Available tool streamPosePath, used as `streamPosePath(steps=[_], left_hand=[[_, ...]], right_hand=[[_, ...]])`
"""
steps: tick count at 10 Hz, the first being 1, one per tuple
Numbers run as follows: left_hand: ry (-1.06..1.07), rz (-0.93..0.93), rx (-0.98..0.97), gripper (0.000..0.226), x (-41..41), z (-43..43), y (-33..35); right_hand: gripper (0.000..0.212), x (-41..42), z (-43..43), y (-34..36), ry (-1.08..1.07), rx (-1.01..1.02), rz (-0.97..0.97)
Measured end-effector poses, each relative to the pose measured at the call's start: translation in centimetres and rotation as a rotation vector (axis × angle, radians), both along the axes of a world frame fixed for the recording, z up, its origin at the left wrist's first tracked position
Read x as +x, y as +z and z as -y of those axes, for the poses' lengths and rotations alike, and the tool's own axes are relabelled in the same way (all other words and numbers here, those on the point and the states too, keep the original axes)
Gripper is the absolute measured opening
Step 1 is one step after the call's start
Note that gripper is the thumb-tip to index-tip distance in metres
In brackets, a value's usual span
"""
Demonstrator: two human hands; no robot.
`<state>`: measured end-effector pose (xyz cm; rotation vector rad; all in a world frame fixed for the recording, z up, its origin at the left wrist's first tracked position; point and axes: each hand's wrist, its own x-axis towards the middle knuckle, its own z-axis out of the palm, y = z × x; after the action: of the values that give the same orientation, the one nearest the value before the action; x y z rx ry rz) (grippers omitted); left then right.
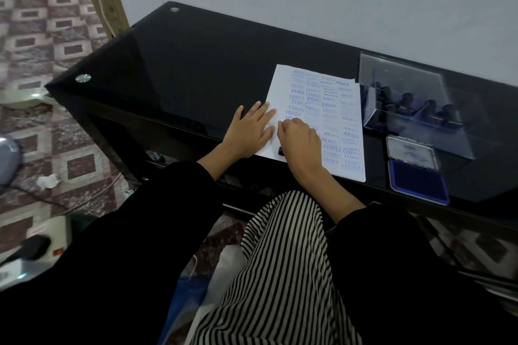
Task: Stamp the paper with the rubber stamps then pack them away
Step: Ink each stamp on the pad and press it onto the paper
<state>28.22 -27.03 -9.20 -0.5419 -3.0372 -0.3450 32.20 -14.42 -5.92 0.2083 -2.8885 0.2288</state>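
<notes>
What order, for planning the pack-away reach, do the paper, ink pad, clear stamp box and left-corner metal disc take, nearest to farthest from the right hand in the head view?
1. Paper, directly under the right hand.
2. Ink pad and clear stamp box, both to its right; too close to call.
3. Metal disc, far off to the left.

- A loose black left sleeve is ending partway along the forearm.
- A matching black right sleeve is stopping short of the wrist.
- A striped cloth, in narrow black and white lines, is draping over the lap.
- The left grip and right grip are showing bare.
</notes>
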Motion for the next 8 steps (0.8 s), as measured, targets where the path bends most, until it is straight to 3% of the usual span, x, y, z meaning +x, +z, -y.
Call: streamPosePath(steps=[2, 8], left_hand=[[0.003, -0.001, 0.003, 0.05, -0.03, -0.04, -0.06], [0.006, 0.002, 0.008, 0.05, 0.03, -0.06, 0.04]], right_hand=[[0.021, 0.21, 0.06, -0.23, -0.013, 0.008, -0.036], [0.014, 0.02, 0.07, -0.35, -0.009, -0.022, -0.041]])
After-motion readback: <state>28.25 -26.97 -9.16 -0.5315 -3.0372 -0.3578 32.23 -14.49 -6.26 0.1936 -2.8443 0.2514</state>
